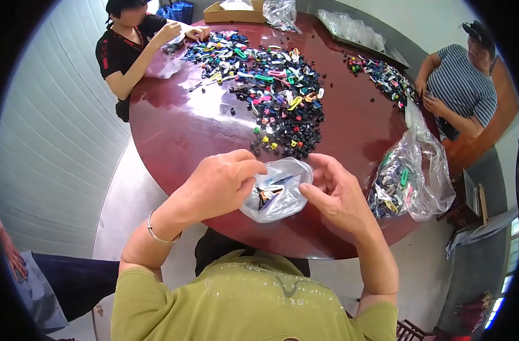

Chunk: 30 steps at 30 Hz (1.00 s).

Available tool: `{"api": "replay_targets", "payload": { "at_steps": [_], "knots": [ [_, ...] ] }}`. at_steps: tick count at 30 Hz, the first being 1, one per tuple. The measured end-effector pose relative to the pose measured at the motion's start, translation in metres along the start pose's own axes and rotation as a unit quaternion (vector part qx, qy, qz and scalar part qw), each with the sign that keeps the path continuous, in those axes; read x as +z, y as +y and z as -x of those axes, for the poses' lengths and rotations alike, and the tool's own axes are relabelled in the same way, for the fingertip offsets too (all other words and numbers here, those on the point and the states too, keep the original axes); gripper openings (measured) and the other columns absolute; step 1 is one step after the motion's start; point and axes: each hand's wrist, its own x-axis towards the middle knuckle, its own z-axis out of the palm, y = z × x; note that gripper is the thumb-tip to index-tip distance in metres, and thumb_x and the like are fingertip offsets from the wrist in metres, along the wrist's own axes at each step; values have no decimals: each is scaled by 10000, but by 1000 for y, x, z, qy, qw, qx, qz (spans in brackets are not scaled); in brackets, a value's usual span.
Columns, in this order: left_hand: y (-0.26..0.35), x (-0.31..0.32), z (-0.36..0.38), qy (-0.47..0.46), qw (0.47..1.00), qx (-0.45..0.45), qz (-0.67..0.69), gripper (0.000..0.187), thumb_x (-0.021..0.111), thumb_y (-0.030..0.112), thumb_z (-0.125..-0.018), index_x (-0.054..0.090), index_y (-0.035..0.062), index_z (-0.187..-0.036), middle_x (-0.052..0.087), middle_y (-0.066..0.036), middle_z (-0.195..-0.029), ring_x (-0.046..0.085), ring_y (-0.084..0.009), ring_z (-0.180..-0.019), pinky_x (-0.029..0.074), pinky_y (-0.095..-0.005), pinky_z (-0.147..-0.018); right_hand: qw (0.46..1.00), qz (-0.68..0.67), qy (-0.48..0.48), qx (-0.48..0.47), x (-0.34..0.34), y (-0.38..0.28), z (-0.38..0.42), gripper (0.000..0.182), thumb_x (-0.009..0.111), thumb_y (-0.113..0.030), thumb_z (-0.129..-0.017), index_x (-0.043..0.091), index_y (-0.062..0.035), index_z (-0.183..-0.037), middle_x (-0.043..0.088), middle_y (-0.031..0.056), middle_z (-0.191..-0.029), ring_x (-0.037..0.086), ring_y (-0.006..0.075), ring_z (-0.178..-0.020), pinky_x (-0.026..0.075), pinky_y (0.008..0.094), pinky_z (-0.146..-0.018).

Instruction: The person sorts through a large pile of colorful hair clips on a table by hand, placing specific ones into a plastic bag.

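In front of me a clear plastic bag (288,206) stands on the table with its mouth spread wide. Several small dark, white and orange clip-like pieces (268,196) lie inside it. My left hand (219,184) is at the bag's left rim, fingers curled in and closed on the edge. At the right rim, my right hand (342,196) has its thumb over the edge and its fingers bent outside. Just beyond the bag begins a large pile of small plastic pieces (285,108), mostly black, with green, yellow, pink and white ones.
A bulging clear bag (393,182) of similar pieces sits at the right on the round red table (174,133). Two people (137,51) (461,85) sit across, near more pieces. A cardboard box (234,15) and a tray of clear bags (353,31) stand at the back.
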Motion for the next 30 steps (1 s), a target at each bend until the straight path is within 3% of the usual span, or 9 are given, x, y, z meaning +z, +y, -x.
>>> {"api": "replay_targets", "payload": {
  "at_steps": [7, 12, 15, 16, 18, 20, 21, 24, 30],
  "knots": [
    [-10, -14, -17, 75, 987, -2, 143, 183, 581, -107, -773, 684, -4, -884, 666, -64, -851, 616, -119, -670, 462, -243, -570, 991, -133, 6, -12, -12, -41, -17, 340, 610, 28, -874, 548, 45, -1208, 673, 44, -946, 628, 60, -801, 502, 210, -686],
    [-22, -9, -16, 35, 973, -26, 227, 125, 615, -63, -838, 686, -28, -934, 682, -38, -847, 580, -31, -661, 432, -188, -552, 986, -134, -78, 60, -22, -41, -21, 347, 644, -73, -915, 560, 32, -1236, 673, 31, -864, 597, 44, -683, 477, 201, -598],
    [-32, -15, -10, 66, 928, -140, 338, 125, 623, -14, -882, 683, -41, -988, 690, -30, -846, 614, -44, -677, 462, -188, -569, 984, -104, -47, 134, -46, -27, -27, 345, 638, -155, -942, 576, 13, -1237, 671, 19, -821, 563, 31, -607, 437, 194, -540],
    [-38, -14, -13, 92, 939, -146, 297, 142, 599, -4, -910, 671, -48, -1024, 687, -19, -826, 630, -46, -679, 479, -182, -577, 982, -95, -20, 160, -50, -16, -34, 346, 633, -183, -951, 582, 6, -1236, 670, 14, -808, 551, 27, -584, 422, 192, -523],
    [-65, -11, -25, 67, 962, -181, 192, 265, 723, 121, -818, 659, -57, -1004, 685, -133, -775, 670, -157, -692, 541, -310, -635, 989, 33, 53, 136, -44, 29, -50, 476, 702, -275, -890, 573, 15, -1245, 665, 63, -807, 589, 106, -617, 480, 254, -582],
    [-91, 10, -37, 19, 990, -137, 35, 356, 742, 190, -805, 633, -49, -1046, 679, -189, -884, 676, -268, -814, 537, -380, -742, 976, 188, 83, 65, -37, 65, -63, 566, 756, -307, -832, 565, 25, -1249, 662, 99, -834, 617, 167, -672, 515, 301, -646],
    [-100, 17, -42, -2, 993, -113, -45, 403, 751, 225, -798, 620, -45, -1066, 676, -217, -939, 678, -324, -875, 535, -415, -795, 964, 237, 84, 82, -32, 67, -71, 710, 823, -341, -732, 546, 39, -1264, 643, 170, -930, 635, 259, -811, 525, 365, -768],
    [-102, 34, -64, -104, 981, -141, -79, 428, 766, 246, -772, 608, -38, -1050, 630, -246, -1031, 617, -423, -985, 502, -465, -847, 949, 302, 89, 34, -19, 64, -89, 778, 849, -358, -691, 535, 41, -1282, 624, 196, -1009, 626, 289, -904, 512, 378, -813],
    [-121, 65, -104, -100, 981, -144, -77, 370, 750, 236, -780, 606, -37, -985, 620, -245, -1013, 616, -408, -964, 498, -460, -850, 960, 275, 52, 22, 1, 67, -145, 794, 854, -355, -684, 529, 96, -1250, 634, 282, -1097, 635, 378, -1014, 516, 431, -865]
  ]
}}
